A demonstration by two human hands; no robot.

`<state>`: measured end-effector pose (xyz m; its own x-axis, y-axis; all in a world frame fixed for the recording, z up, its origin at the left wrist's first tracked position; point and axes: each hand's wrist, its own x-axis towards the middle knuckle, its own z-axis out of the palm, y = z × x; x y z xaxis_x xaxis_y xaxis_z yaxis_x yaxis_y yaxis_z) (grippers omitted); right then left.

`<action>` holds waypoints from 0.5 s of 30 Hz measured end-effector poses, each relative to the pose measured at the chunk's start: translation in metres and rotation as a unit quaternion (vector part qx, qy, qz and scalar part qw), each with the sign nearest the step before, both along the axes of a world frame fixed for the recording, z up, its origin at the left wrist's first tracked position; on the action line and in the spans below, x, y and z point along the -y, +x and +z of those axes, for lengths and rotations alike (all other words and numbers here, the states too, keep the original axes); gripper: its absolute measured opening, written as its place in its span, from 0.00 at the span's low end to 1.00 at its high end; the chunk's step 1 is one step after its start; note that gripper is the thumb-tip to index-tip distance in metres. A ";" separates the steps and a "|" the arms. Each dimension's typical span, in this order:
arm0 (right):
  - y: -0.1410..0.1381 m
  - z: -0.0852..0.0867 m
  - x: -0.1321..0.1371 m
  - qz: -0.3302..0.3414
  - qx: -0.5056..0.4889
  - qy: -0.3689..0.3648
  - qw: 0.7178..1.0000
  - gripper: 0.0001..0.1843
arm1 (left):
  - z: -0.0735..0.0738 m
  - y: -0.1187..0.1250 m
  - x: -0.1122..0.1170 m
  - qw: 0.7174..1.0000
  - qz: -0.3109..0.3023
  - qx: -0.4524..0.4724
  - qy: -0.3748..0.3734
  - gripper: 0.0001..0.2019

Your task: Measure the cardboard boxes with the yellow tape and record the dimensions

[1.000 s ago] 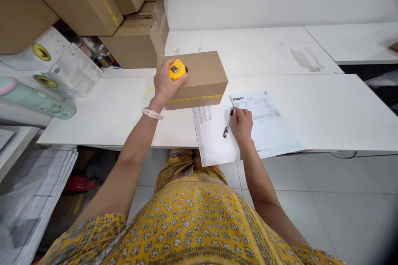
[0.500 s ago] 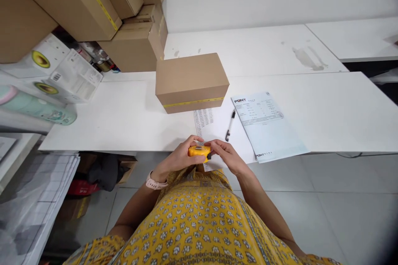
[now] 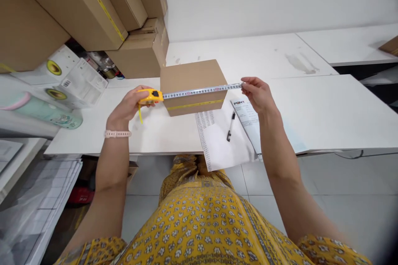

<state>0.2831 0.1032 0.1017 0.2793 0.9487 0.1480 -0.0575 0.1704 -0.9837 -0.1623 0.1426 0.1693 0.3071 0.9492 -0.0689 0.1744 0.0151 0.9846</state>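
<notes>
My left hand (image 3: 128,105) is closed around the yellow case of a tape measure (image 3: 151,96), left of a cardboard box (image 3: 192,75). From the case the silver blade runs out to the right, in front of the box near its upper front edge. My right hand (image 3: 257,93) pinches the blade's free end, just past the box's right side. A yellow strap hangs below the case. The box lies closed on the white table, with yellow tape along its front. Whether the blade touches the box I cannot tell.
Below the box lie a printed sheet (image 3: 222,145), a pen (image 3: 231,126) and a pale blue form (image 3: 248,120), partly behind my right arm. Stacked cartons (image 3: 137,56), avocado-print boxes (image 3: 82,83) and a mint green bottle (image 3: 46,112) stand at the left. The table's front edge is near my body.
My hands have moved forward and apart, from close together at the table edge to either side of the box. The tape blade is now drawn out between them.
</notes>
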 end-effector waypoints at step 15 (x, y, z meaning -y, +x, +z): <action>-0.058 0.000 -0.098 -0.050 0.068 -0.077 0.993 0.20 | 0.010 -0.001 -0.079 0.994 0.037 0.021 -0.096 0.17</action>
